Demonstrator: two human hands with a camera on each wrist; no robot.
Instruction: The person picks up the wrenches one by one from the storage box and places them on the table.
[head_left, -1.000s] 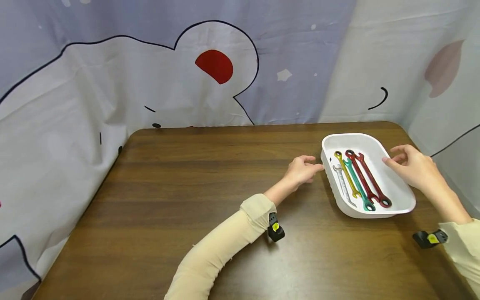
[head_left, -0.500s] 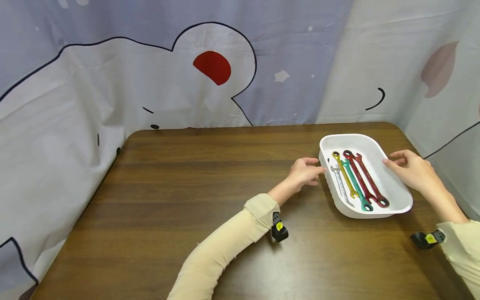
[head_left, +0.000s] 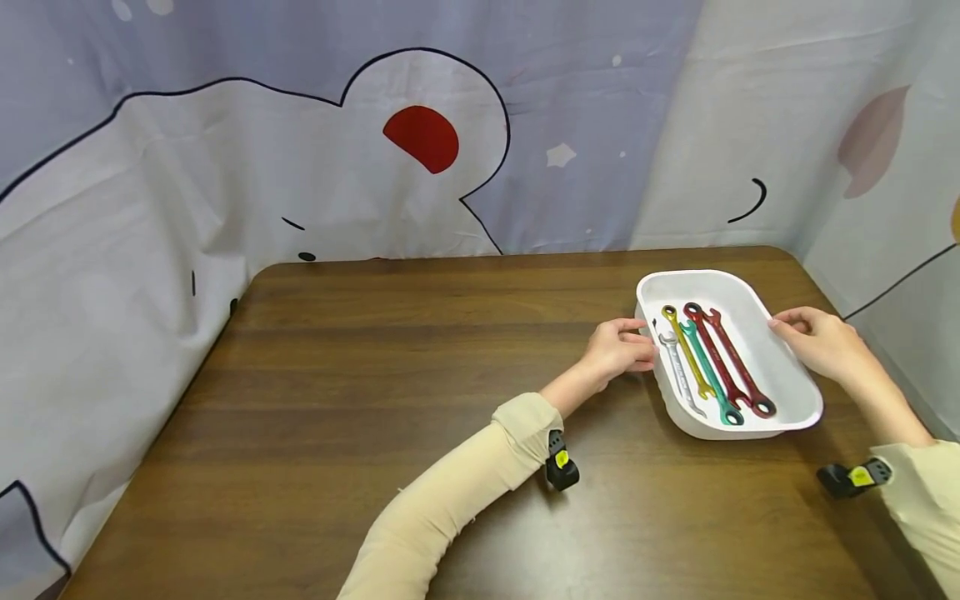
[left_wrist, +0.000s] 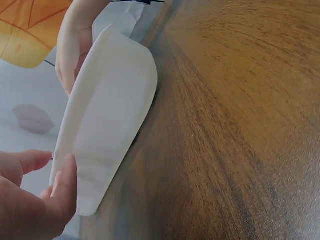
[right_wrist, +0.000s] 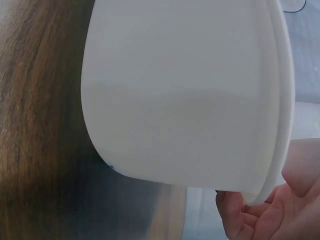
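Note:
A white plastic tray stands at the table's right side. Inside it lie several combination wrenches: a silver one, a yellow one, a green one and two red ones, the outer red wrench lying farthest right. My left hand is at the tray's left rim; in the left wrist view its fingers lie along the outer wall, with the thumb just above the rim. On the opposite side, my right hand holds the rim between thumb and curled fingers, seen at the tray's end in the right wrist view.
The brown wooden table extends left and forward of the tray. A patterned curtain hangs behind the table and along its sides. Black wrist cameras sit on both beige sleeves.
The left hand has moved right, from just beside the tray onto its left rim. My right hand has drawn in against the right rim. The wrenches keep their places in the tray.

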